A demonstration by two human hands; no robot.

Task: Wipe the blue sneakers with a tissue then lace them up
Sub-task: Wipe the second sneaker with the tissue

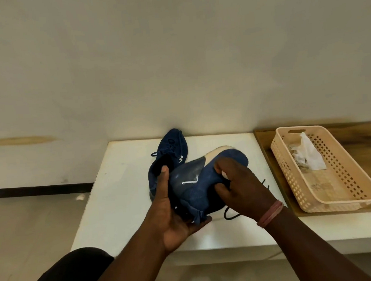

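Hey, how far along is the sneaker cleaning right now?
Wiping is under way: the left hand holds the near sneaker tilted, and the right hand presses a white tissue on its side. Crumpled tissues already lie in the basket. The far sneaker waits on the table. The near sneaker's lace hangs loose, so lacing remains.

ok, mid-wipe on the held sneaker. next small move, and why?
Probably drag the tissue on along the sneaker's side toward the toe. The right hand presses that small white wad onto the held sneaker, while the left hand cradles its heel end off the white table. The second sneaker lies behind, and loose laces trail, so lacing likely comes later.
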